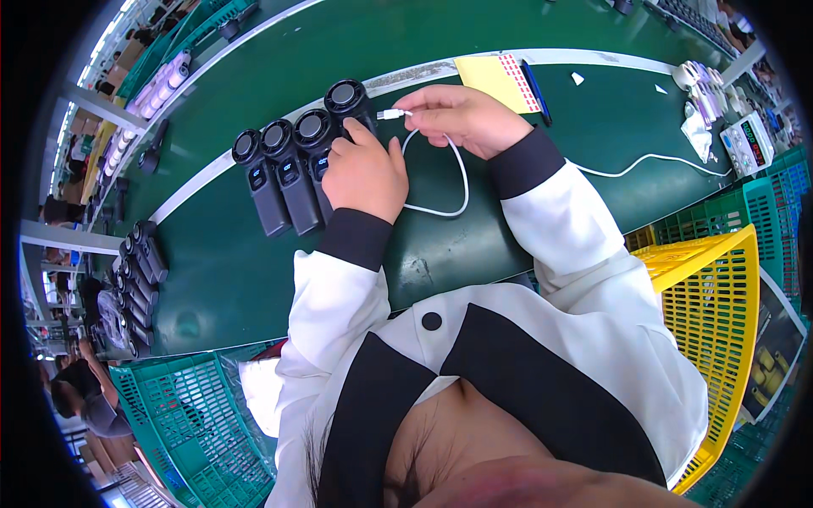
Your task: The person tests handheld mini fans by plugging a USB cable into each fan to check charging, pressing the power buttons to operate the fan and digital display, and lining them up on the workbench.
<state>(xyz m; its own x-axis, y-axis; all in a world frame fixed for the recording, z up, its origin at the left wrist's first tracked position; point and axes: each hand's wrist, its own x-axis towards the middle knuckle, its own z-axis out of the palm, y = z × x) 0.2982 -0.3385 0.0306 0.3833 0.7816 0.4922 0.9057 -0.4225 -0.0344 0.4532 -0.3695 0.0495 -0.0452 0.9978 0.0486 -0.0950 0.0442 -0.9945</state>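
Several dark grey handheld fans (292,182) with round heads and small lit displays lie side by side on the green table. My left hand (368,173) is closed over the body of the rightmost fan (347,100), its index finger along the fan below the head. The hand hides most of that fan's lower part. In my right hand (466,118) a white USB cable (464,190) is pinched close behind its plug (391,114). The plug points left, beside the rightmost fan; whether they touch I cannot tell. From my right hand the cable loops down onto the table.
A yellow notepad (491,82) and a dark pen (536,93) lie beyond my right hand. At the right stands a small power supply (747,146) with a lit display. More fans (140,284) lie at the table's left end. Yellow (711,339) and green baskets (199,423) flank me.
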